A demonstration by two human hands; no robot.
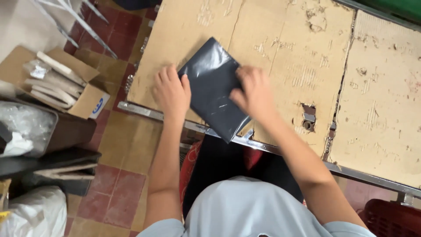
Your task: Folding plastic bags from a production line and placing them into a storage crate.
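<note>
A glossy dark grey plastic mailer bag (pixel 213 83) lies flat and tilted on the cardboard-covered table (pixel 280 48), its lower corner hanging over the table's front edge. My left hand (pixel 171 92) rests on the bag's left edge, fingers spread over the cardboard beside it. Pressing down on the bag's right side is my right hand (pixel 253 93), its fingers curled on the plastic. Both hands hold the bag flat against the table.
The table's cardboard top is torn and worn, with a metal rim (pixel 140 109) along the front. An open cardboard box (pixel 57 81) of flat packets stands on the tiled floor at the left, beside bags and a dark bin (pixel 30 127). A red crate (pixel 390 219) sits at the lower right.
</note>
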